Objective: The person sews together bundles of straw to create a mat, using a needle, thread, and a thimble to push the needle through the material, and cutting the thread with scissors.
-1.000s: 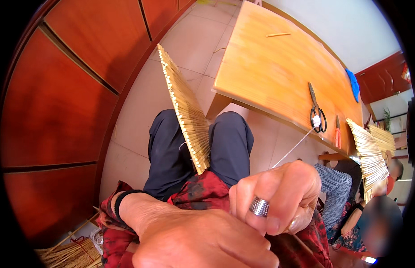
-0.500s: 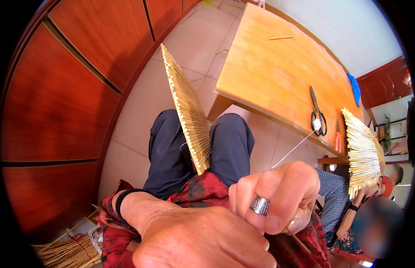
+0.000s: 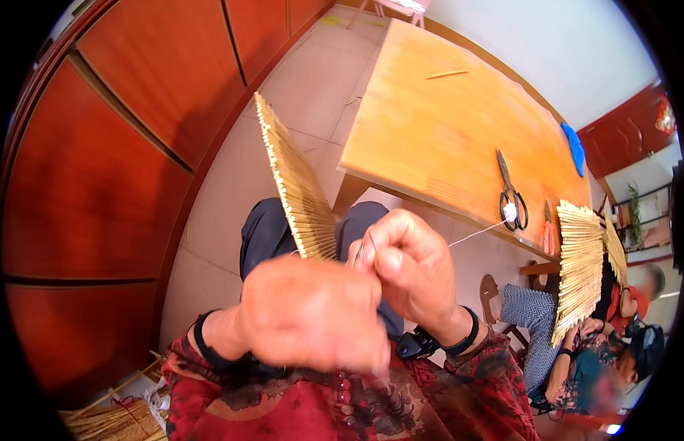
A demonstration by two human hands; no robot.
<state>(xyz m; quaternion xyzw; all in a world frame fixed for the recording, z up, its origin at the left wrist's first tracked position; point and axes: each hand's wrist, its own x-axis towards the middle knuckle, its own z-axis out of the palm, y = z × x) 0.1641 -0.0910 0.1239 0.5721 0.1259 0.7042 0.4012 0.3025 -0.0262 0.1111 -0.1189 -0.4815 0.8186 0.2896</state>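
Observation:
My left hand (image 3: 312, 312) is smeared by motion, its back turned up and its fingers curled; what they hold is hidden. Close beside it, my right hand (image 3: 415, 268) pinches white thread (image 3: 476, 234), with a glint of metal at its fingertips. The thread runs to a small white ball of thread (image 3: 510, 212) on the table, by the handles of black scissors (image 3: 507, 187). Between my knees stands a stiff panel of bound straw-coloured stalks (image 3: 301, 191), its cut ends along the near edge. My hands partly cover its lower end.
A wooden table (image 3: 437, 125) stands ahead to the right, bearing red-handled pliers (image 3: 548, 229), a loose stalk (image 3: 447, 74) and a blue cloth (image 3: 574, 151). Red-brown cabinets (image 3: 99, 184) line the left. Seated people at right hold another stalk panel (image 3: 579, 268). Loose straw (image 3: 110, 420) lies lower left.
My hands have moved up and forward, toward the stalk panel, and the right hand has turned. The thread to the ball is shorter. The view has shifted slightly.

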